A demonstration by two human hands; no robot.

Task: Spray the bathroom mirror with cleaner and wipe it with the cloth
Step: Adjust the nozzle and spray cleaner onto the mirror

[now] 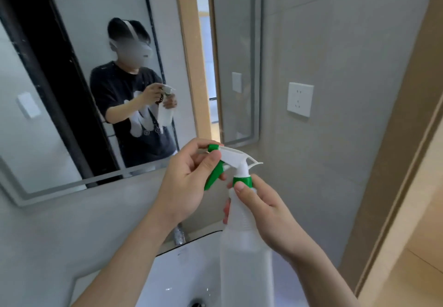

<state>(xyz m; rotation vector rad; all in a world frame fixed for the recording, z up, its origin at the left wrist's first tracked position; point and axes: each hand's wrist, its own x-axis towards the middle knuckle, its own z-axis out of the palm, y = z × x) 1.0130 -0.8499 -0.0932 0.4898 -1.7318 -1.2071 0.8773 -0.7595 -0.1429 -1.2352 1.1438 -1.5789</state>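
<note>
1. The mirror (72,67) fills the upper left, hung on a grey wall. Its glass reflects a person in a dark shirt who holds a bottle in both hands. A pale frosted band runs along its lower edge.
2. The left hand (184,187) is raised in front of the mirror's lower right corner. Its grip is closed: thumb and fingertips pinch the green nozzle tip (213,148) at the front of the sprayer head.
3. The spray bottle (244,246) stands upright between the two hands, above the sink. Its body is translucent white, with a white head, a green trigger (213,175) and a green collar (243,181). The nozzle faces left, toward the mirror.
4. The sink (182,275) is white and sits below the hands; a metal tap (179,234) shows behind the left wrist.
5. The right hand (261,213) wraps the bottle's neck and shoulder, its grip closed round it, the thumb lying just under the green collar.
6. A white wall socket (300,99) sits on the grey tiles to the right of the mirror, well apart from the hands.
7. No cloth can be made out in this view.
</note>
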